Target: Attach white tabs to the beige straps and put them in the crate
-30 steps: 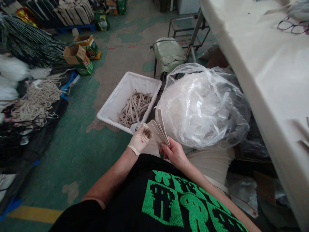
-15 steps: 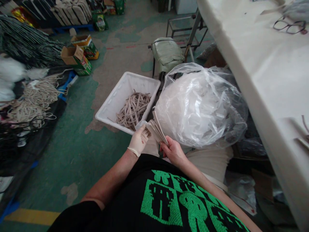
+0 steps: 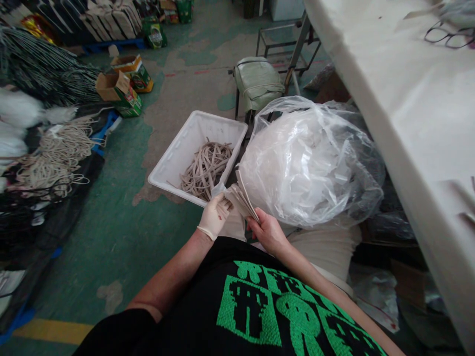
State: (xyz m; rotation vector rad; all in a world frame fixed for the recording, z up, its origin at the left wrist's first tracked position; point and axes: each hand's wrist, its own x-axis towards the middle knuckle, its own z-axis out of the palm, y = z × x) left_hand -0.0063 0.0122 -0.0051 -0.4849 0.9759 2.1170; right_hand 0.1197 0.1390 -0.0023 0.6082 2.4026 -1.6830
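Observation:
A bundle of flat beige strips (image 3: 243, 199) lies between my two hands, above my lap. My left hand (image 3: 215, 215), in a pale glove, is closed on the bundle's far left end, where a piece of clear plastic (image 3: 218, 190) sticks out. My right hand (image 3: 267, 230) is bare and grips the strips' lower right end. Just beyond my left hand, a white plastic bin (image 3: 166, 151) holds a tangled heap of similar strips (image 3: 208, 168). A large clear bag (image 3: 300, 163) full of whitish plastic pieces touches the area right of the bundle.
A pale-covered table (image 3: 415, 104) with glasses (image 3: 449, 38) runs along the right. Behind the bin is a stool with a green wrapped cushion (image 3: 258, 81). Open cartons (image 3: 118, 94), cord heaps (image 3: 59, 153) and dark green bundles (image 3: 48, 69) lie at the left.
The view has shifted slightly, so the surroundings sit a little differently in the picture. Both hands keep their hold on the strips, with hardly any movement.

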